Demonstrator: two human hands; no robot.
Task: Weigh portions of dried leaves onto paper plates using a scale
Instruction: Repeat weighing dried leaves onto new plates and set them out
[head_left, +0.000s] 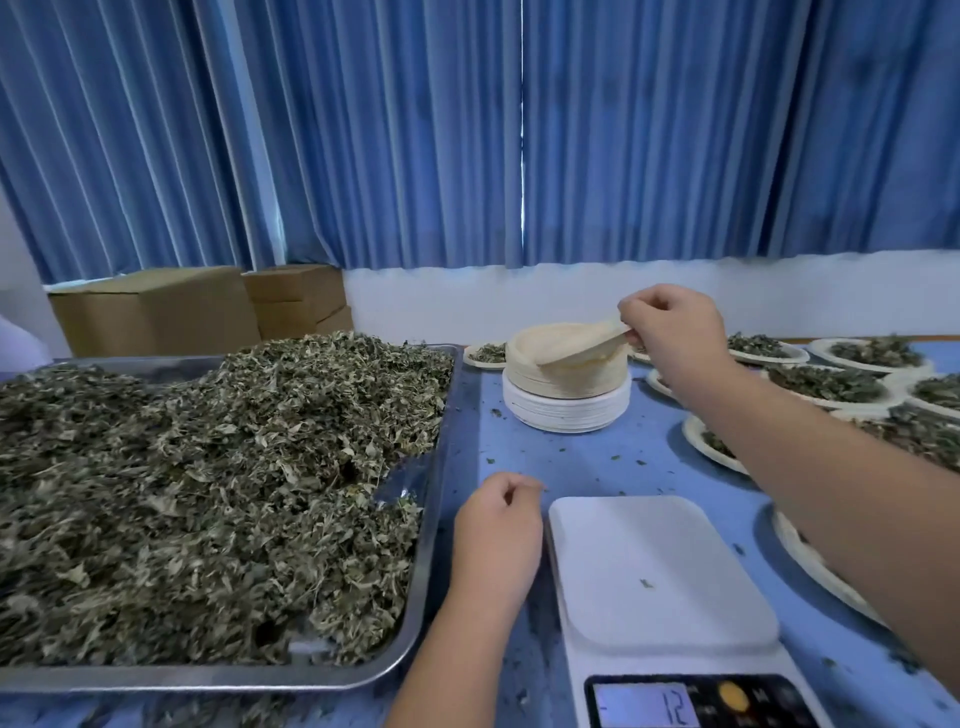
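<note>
Now my right hand (675, 332) pinches the rim of the top paper plate (576, 349), held tilted above the stack (566, 402) beyond the scale (660, 571). My left hand (496, 535) rests loosely curled, holding nothing, between the scale and the metal tray (208, 678) heaped with dried leaves (208, 467). Filled plates (826, 385) sit at right.

The only text I can read is on the scale (665, 577): its lit display (647, 706) shows the number 12. The marks beside the yellow button (731, 696) are too blurred to read. I see no other label.
</note>
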